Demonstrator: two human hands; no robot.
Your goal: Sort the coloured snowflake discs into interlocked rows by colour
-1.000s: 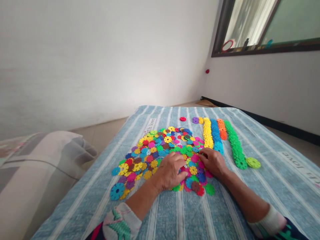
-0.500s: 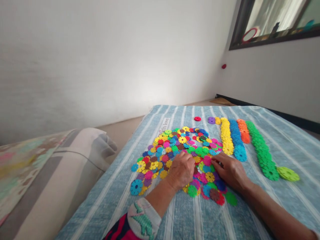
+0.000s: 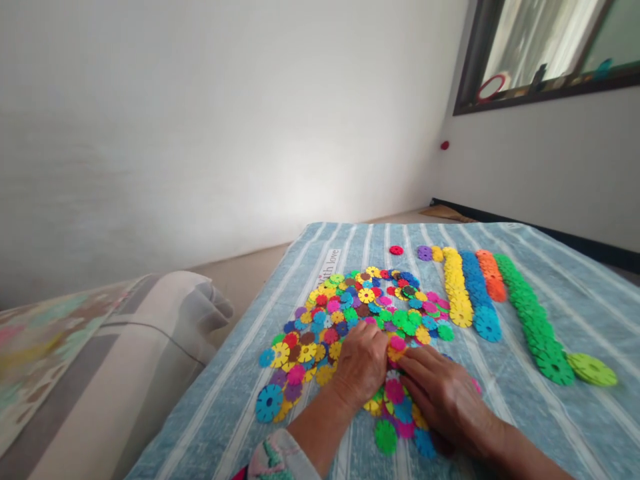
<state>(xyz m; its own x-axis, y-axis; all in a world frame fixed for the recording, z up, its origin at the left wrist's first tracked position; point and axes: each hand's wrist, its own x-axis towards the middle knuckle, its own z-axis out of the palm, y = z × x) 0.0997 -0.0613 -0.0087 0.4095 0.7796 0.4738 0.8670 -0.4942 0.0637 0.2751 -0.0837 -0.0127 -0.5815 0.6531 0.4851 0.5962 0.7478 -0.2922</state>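
A loose pile of flat, notched plastic discs [image 3: 308, 351] in many colours spreads over the striped cloth. My left hand [image 3: 364, 363] rests on the middle of the pile with its fingers curled down; whatever is under them is hidden. Just to its right, my right hand [image 3: 443, 393] lies over the pile's right part, its fingers close together and pointing at the left hand. Pink and orange discs [image 3: 397, 347] show between the two hands. Overlapping rows stand to the right: yellow [image 3: 457, 290], blue [image 3: 477, 293], orange [image 3: 491, 275] and green [image 3: 535, 320].
Lime discs [image 3: 593, 369] lie at the green row's near end. Beyond the pile are a red disc [image 3: 397, 250] and a purple one [image 3: 425, 253]. The striped cloth [image 3: 220, 393] covers the surface. Folded bedding [image 3: 150, 333] is at the left, with walls behind.
My right hand has moved left and nearer to me, towards my left hand, and now covers discs at the pile's near right. The whole view has shifted slightly.
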